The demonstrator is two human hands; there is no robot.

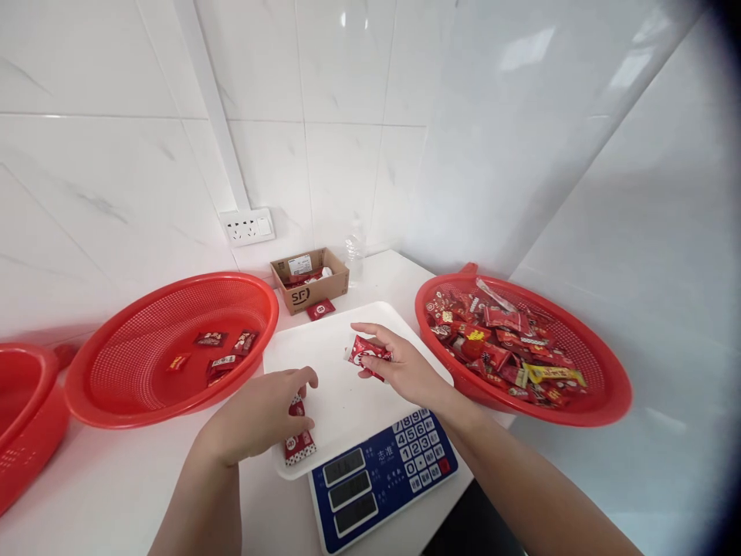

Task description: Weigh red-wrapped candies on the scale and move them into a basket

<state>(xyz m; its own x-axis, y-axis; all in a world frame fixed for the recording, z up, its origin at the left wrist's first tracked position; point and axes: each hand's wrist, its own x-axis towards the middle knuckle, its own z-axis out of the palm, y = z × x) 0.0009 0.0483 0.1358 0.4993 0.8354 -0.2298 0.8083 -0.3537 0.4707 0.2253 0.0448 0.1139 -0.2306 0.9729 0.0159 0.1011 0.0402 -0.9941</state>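
While the right hand holds a packet, the rightmost basket holds many.

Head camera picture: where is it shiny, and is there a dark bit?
Head view: pale reflections gleam high on the glossy wall; head view: a dark curved band, blurry-edged, blots the right side; head view: the clear bottle looks faint against the wall.

Veined wall tiles, 1 socket, white tabletop.
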